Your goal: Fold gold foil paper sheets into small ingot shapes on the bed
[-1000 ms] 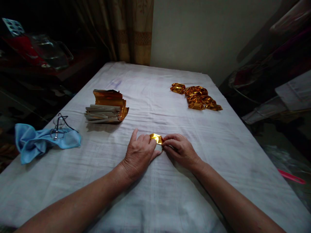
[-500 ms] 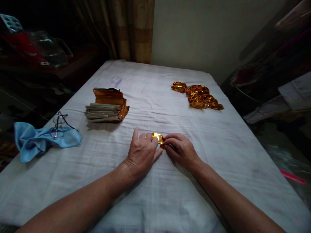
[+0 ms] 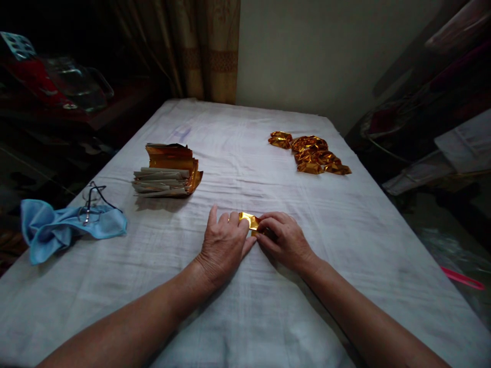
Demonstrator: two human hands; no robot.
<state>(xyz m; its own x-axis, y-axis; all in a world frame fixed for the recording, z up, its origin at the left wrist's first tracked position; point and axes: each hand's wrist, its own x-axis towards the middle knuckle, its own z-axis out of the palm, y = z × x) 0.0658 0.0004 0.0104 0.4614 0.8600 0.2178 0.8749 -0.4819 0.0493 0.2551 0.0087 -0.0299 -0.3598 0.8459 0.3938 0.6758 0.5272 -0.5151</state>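
Two bare hands work at the middle of a table covered with a wrinkled white cloth (image 3: 245,317).

Far left: one crumpled, soft blue cloth (image 3: 49,231) lies at the table edge, and one pair of thin wire-framed spectacles (image 3: 92,203) rests on it.

Left of centre: one stack of flat paper sheets, gold foil on top and pale on the edges (image 3: 169,169), lies well apart from the hands. The top sheets curl upward. The sheet count cannot be read.

Centre: the left hand (image 3: 224,244) lies palm down on the cloth, fingers extended and pressing on one small, shiny, creased piece of gold foil paper (image 3: 249,220). The right hand (image 3: 286,240) meets it from the other side, fingertips curled and pinching the right end of the same piece. The piece rests on the cloth between both sets of fingertips and is mostly covered by them.

Right, far side: one cluster of small folded gold foil pieces (image 3: 312,153), glossy and crinkled, lies in a loose row. Roughly ten; the exact number cannot be told.

Far right, off the table: one thin pink strip (image 3: 462,279).
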